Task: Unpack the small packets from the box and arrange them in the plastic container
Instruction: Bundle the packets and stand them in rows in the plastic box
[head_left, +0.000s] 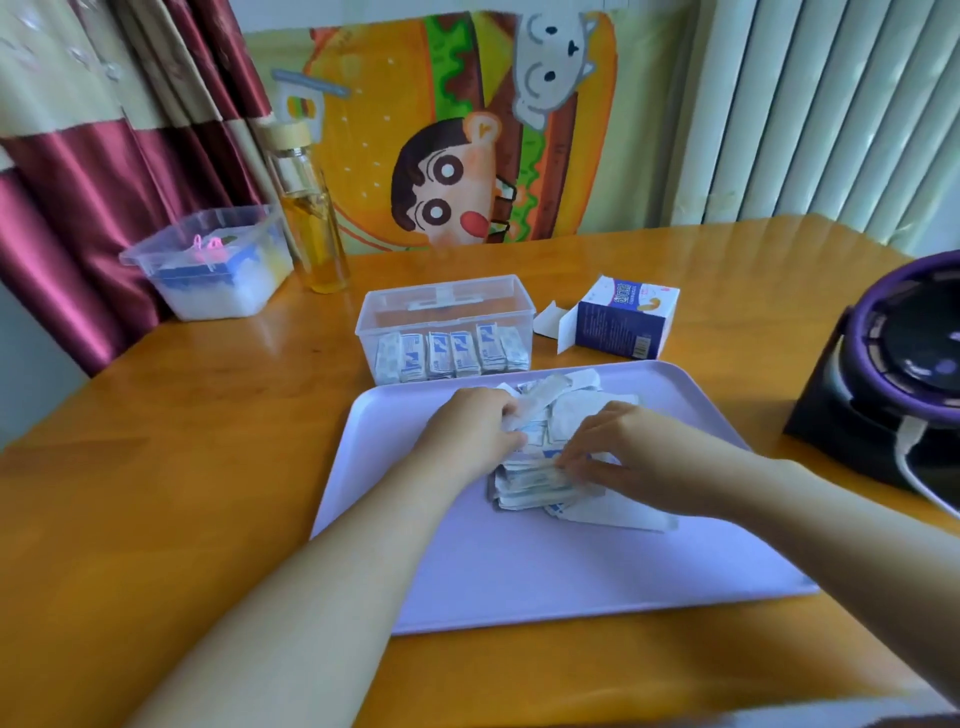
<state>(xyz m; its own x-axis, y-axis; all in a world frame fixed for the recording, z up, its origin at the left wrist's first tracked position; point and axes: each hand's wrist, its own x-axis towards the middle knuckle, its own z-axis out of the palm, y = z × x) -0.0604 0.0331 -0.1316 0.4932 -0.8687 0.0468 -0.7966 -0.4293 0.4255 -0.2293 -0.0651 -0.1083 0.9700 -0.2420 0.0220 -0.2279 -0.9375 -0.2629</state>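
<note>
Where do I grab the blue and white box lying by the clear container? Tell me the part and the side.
Probably the closed right half of the box, from above, thumb on the near blue face and fingers over the far side. It lies flat with its opened flaps pointing left toward the container, so that end would likely crumple.

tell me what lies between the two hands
Head view: a pile of small packets on the tray, which the left hand and right hand both grip.
</note>
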